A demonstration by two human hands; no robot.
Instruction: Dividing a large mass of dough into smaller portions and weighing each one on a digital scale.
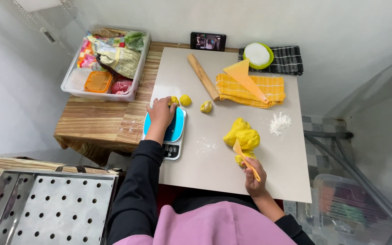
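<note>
My right hand [253,176] gripped a scraper [245,159] against the dough [242,134], hiding its handle; my left hand [160,114] lay flat over the scale [174,131], fingertips pinching a dough ball [174,100]

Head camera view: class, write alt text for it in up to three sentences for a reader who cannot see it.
A person's right hand cuts a yellow dough mass with an orange scraper on a pale board, while the left hand sets a small dough piece at a blue kitchen scale. A rolling pin, yellow cloth and flour pile lie beyond.
</note>
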